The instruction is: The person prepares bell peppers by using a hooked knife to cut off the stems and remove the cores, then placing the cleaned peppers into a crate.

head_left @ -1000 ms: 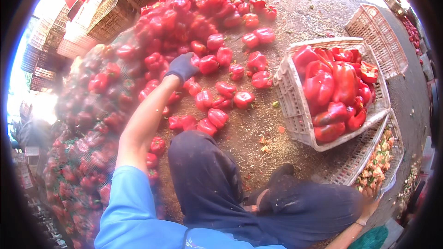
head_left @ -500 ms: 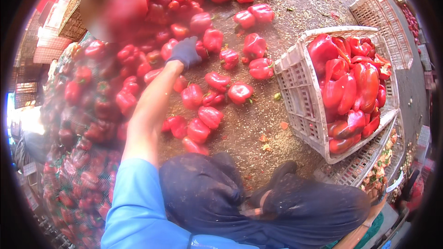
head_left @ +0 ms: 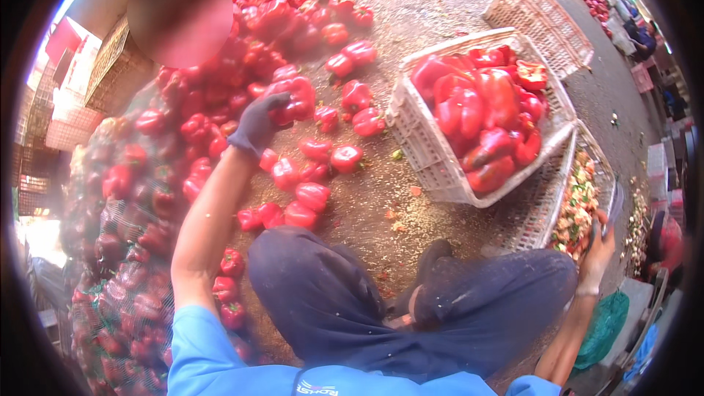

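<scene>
Red bell peppers are being picked from the loose heap [head_left: 242, 81] spread over the ground in the upper left of the frame. The step in hand is judged to be the picking-up of one pepper. The left hand [head_left: 257, 125], in a dark glove, is stretched forward at the end of a nearly straight bare forearm, and its fingers are closed round a large red pepper [head_left: 293, 97] at centre left, the wrist bent slightly down. The next move would call for a lift clear of the neighbouring peppers and a carry rightward to the white plastic crate [head_left: 425, 154], already well filled, at upper right. The right hand [head_left: 598, 246] is lowered at the right edge; something dark, possibly a knife, seems to be gripped, though blur leaves this uncertain.
</scene>
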